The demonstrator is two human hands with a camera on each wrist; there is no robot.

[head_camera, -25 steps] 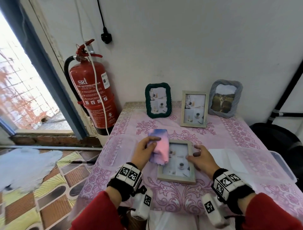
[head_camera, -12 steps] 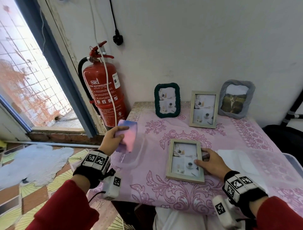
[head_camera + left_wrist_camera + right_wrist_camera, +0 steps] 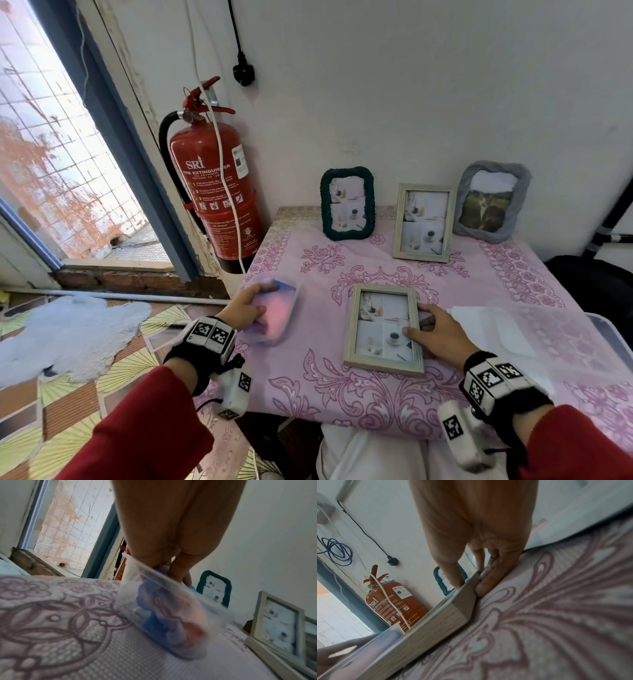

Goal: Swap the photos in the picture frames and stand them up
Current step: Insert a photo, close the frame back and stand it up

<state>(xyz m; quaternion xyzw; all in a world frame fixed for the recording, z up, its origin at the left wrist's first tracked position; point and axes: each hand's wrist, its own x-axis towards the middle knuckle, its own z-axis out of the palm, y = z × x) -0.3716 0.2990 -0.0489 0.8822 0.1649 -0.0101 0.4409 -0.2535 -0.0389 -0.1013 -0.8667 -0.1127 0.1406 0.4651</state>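
A light wooden picture frame (image 3: 383,329) lies face up on the pink tablecloth (image 3: 308,387), with a collage photo in it. My right hand (image 3: 419,320) grips its right edge, thumb on the glass and fingers against the side; the right wrist view shows the same grip (image 3: 471,582) on the frame (image 3: 436,619). My left hand (image 3: 263,298) holds a pink and blue cloth (image 3: 279,313) in a clear plastic tub (image 3: 171,626) at the table's left edge. Along the wall stand a green braided frame (image 3: 347,204), a second wooden frame (image 3: 423,222) and a grey frame (image 3: 491,202) with a cat photo.
A red fire extinguisher (image 3: 215,192) stands left of the table by an open doorway. A clear plastic lid (image 3: 513,325) lies on the table right of my right hand. A dark object (image 3: 599,284) sits beyond the table's right side. A pale rug (image 3: 68,332) lies on the floor.
My left hand carried the cloth from over the flat frame leftwards, then lowered it into the clear tub. My right hand stayed on the frame's right edge.
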